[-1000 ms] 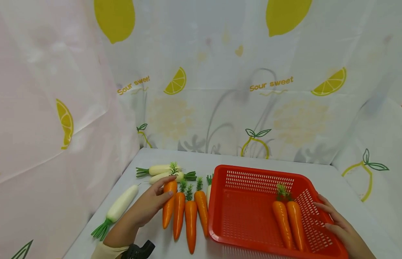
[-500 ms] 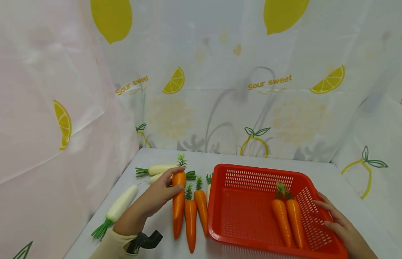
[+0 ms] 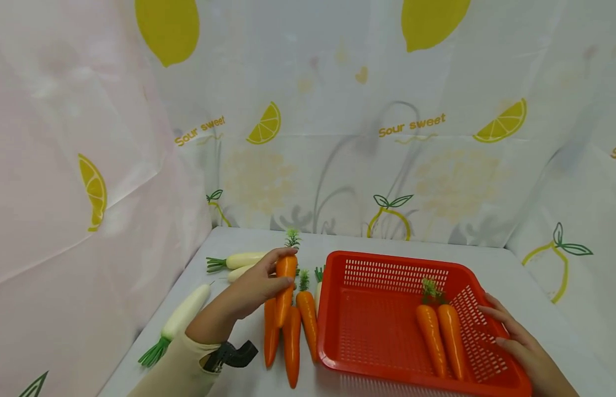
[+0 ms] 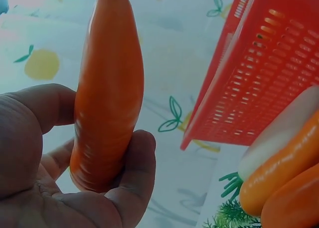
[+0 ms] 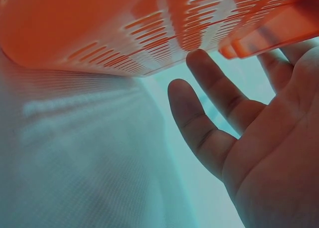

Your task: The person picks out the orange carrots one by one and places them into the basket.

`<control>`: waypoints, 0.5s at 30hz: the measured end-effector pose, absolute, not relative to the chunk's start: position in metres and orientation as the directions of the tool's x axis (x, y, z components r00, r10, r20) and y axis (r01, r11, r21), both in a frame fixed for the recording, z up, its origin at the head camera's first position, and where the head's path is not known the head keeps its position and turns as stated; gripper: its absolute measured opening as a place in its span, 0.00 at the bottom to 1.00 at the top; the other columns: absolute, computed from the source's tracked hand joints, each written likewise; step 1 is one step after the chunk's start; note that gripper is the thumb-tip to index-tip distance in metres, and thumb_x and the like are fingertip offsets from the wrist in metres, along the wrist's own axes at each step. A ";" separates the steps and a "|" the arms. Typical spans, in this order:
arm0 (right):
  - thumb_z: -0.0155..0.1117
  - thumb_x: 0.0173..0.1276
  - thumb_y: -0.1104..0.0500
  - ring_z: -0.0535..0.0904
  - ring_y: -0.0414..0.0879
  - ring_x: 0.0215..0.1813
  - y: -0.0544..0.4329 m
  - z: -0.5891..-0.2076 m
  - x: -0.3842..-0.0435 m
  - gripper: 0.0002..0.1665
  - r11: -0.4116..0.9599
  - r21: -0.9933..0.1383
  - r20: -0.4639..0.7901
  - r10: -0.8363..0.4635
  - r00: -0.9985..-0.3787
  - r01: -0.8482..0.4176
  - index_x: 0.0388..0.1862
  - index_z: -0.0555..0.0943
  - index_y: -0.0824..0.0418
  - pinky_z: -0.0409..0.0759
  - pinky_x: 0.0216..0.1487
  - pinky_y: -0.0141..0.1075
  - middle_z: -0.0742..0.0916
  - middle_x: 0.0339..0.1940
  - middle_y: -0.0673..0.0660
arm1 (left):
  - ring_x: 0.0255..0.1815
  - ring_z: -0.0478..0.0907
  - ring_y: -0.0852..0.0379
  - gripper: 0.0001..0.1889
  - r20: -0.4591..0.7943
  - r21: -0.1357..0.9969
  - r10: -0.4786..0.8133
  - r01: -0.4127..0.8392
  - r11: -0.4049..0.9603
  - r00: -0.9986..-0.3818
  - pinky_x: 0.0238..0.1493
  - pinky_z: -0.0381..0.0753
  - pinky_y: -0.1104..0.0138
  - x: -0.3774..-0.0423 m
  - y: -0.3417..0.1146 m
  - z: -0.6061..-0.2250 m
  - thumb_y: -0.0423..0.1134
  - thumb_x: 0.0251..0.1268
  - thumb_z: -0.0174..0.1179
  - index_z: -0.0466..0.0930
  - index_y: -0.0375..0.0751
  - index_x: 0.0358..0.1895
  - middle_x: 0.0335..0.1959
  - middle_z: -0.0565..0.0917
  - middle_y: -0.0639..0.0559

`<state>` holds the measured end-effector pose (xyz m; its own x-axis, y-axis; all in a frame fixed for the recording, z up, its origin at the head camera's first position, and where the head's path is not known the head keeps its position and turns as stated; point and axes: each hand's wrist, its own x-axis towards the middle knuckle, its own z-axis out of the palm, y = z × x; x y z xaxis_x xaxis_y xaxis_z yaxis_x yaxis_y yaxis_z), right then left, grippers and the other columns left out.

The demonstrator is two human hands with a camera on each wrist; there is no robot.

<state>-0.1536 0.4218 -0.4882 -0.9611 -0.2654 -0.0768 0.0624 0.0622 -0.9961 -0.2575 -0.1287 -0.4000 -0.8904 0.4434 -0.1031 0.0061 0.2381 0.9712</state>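
Note:
In the head view my left hand [image 3: 264, 283] grips an orange carrot [image 3: 286, 275] near its leafy end, tilted with its tip down. It is raised over other carrots on the table; in the left wrist view the thumb and fingers [image 4: 139, 163] curl round its thick end. My right hand [image 3: 523, 350] holds the right rim of the red basket [image 3: 377, 377]. Some of its fingers reach over the rim, while others [image 5: 199, 128] lie outside below it. Two carrots [image 3: 453, 342] lie side by side at the right inside the basket.
Beneath the held carrot lie more carrots [image 3: 292, 353], side by side left of the basket. White radishes [image 3: 186, 311] lie farther left and behind. Another radish [image 3: 318, 289] shows partly beside the basket's left wall. Lemon-printed cloth [image 3: 317, 171] surrounds the white table [image 3: 238, 375].
My left hand has lifted the carrot from the left end of the row and carried it rightward over the others. The right hand and basket have stayed in place.

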 end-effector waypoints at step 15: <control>0.39 0.88 0.60 0.75 0.22 0.60 0.418 -0.486 -0.152 0.32 0.093 -0.992 -0.108 -0.229 -0.967 0.089 0.86 0.54 0.47 0.88 0.50 0.54 0.47 0.82 0.24 | 0.57 0.78 0.46 0.31 -0.083 0.974 0.553 0.051 0.221 -0.829 0.52 0.84 0.59 -0.262 -0.089 -0.385 0.38 0.75 0.61 0.64 0.58 0.77 0.68 0.71 0.37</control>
<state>-0.1523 0.4183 -0.4862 -0.9673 -0.2292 -0.1083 0.0890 0.0929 -0.9917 -0.2624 -0.0891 -0.3853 -0.8289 0.5532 -0.0826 0.0506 0.2213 0.9739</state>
